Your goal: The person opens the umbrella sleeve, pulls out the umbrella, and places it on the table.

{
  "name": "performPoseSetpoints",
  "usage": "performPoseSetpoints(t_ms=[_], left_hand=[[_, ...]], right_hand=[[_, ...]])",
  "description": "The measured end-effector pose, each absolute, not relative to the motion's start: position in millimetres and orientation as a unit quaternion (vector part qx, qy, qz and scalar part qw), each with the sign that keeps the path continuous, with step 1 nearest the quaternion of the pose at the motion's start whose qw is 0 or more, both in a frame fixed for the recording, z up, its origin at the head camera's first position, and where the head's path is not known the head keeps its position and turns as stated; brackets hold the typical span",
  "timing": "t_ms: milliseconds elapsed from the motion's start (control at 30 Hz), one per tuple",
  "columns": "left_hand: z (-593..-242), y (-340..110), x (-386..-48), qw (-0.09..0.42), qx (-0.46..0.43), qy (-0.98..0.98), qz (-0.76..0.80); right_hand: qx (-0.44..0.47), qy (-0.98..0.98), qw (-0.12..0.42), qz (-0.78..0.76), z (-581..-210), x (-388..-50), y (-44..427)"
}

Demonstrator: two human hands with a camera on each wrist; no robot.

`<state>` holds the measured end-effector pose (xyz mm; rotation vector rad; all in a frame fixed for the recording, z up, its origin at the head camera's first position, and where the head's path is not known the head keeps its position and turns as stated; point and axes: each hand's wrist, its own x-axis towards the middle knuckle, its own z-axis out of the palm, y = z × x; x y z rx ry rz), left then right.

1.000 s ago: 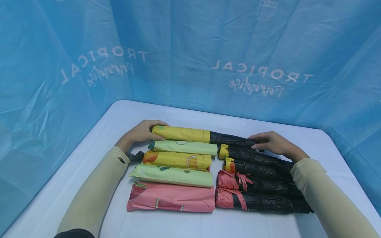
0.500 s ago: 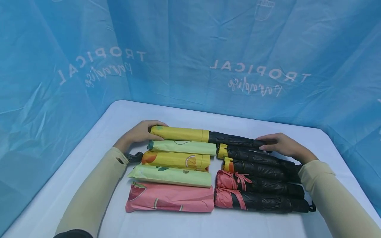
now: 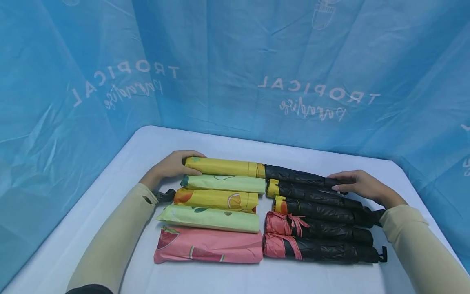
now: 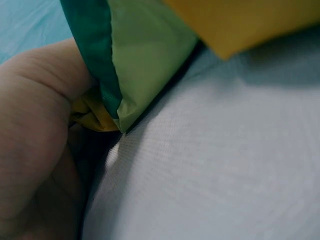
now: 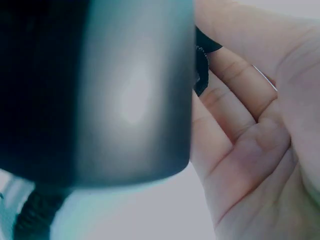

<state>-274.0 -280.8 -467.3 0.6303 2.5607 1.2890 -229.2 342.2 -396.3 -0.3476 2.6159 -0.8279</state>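
Observation:
At the back of the table in the head view, my left hand (image 3: 172,166) grips the left end of a yellow umbrella sleeve (image 3: 224,167). A folded black umbrella (image 3: 293,174) lies in line with it, its yellow-banded end at the sleeve's right opening. My right hand (image 3: 363,185) pinches this umbrella's right end between thumb and fingers. In the left wrist view, my left thumb (image 4: 40,95) lies beside a green sleeve (image 4: 145,55). A dark, glossy cylinder (image 5: 135,100) blocks much of the right wrist view, and the fingers (image 5: 235,90) curl behind it.
Below the gripped sleeve lie several more: pale green (image 3: 213,218), yellow with fruit prints (image 3: 216,199) and pink (image 3: 209,245). Several folded black umbrellas (image 3: 323,210) lie in a column to their right. Blue printed curtains (image 3: 235,73) hang around the white table (image 3: 198,277).
My right hand has moved right with the black umbrella, and its yellow band now shows outside the sleeve. My left hand stays on the sleeve's left end.

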Motion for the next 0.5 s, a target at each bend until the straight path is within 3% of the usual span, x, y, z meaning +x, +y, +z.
performPoseSetpoints(t_ms=[500], left_hand=[[-463.6,-280.0,-272.7,0.105,0.208,0.870,0.434]], right_hand=[[-0.121,0.931,0.182,-0.292,-395.5,-225.3,351.4]])
